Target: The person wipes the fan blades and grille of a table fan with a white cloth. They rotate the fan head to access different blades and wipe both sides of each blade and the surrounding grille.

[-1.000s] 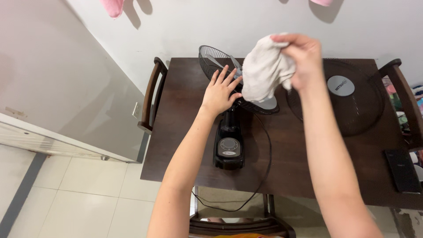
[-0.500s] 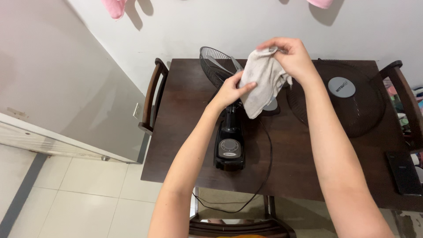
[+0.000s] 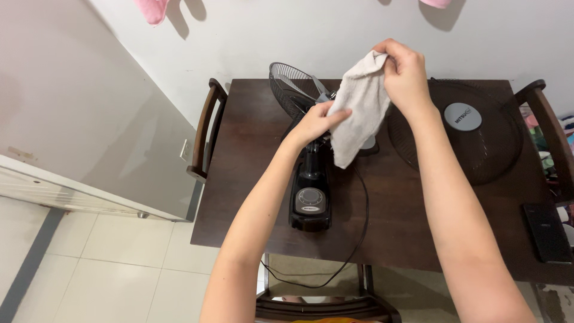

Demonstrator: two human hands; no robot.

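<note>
Dark desk (image 3: 239, 179) under us, one black fan (image 3: 311, 191), one loose grille (image 3: 478, 143), our two hands, left hand (image 3: 314, 122) and right hand (image 3: 406, 75), fingers pinching one grey cloth (image 3: 359, 113)

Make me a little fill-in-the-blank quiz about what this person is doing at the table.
1. Both hands hold a pale ____ above the table.
2. The right hand grips its ____ end, the left hand its side.
3. Below the hands lies a black fan base with a round ____ on it.
4. The detached fan grille lies to the ____ of the base.

Missing words: cloth; top; dial; right
</note>
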